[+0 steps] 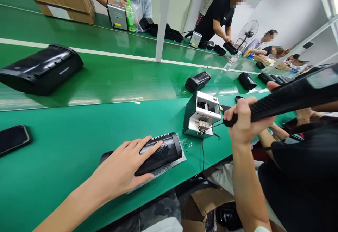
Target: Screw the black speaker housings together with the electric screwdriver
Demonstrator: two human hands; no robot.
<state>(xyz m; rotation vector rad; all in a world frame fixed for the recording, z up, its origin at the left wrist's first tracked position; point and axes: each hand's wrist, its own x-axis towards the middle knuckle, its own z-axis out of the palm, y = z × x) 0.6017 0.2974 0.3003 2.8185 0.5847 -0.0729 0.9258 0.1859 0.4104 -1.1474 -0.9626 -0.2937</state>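
At the far left edge a dark phone (13, 138) lies flat on the green table (66, 144). Behind it, on the conveyor belt (111, 80), rests a large black housing (39, 69) with small pale lettering on its side, too small to read.

Nearer the front, the left hand (124, 168) lies palm down, fingers spread and open, on top of a black cylindrical speaker (155, 152). It presses on the speaker rather than closing around it. The speaker lies on its side on a clear plastic sheet (169, 166), its mesh grille showing just past the fingertips, its rounded end pointing right.

Just to the right of the speaker stands a small white screw feeder (202, 114), tilted toward the person, with a black cable running down from it over the table edge.

The right hand (244, 122) is closed in a fist around the grip of a black electric screwdriver (287, 96), whose thin bit points left and reaches the front of the feeder. This hand is well apart from the speaker, with the feeder between them.

Farther back on the belt lie two more black speakers (198, 81). Across the line, other people work at their own stations; a green bottle (129, 15) stands there, its label unreadable.
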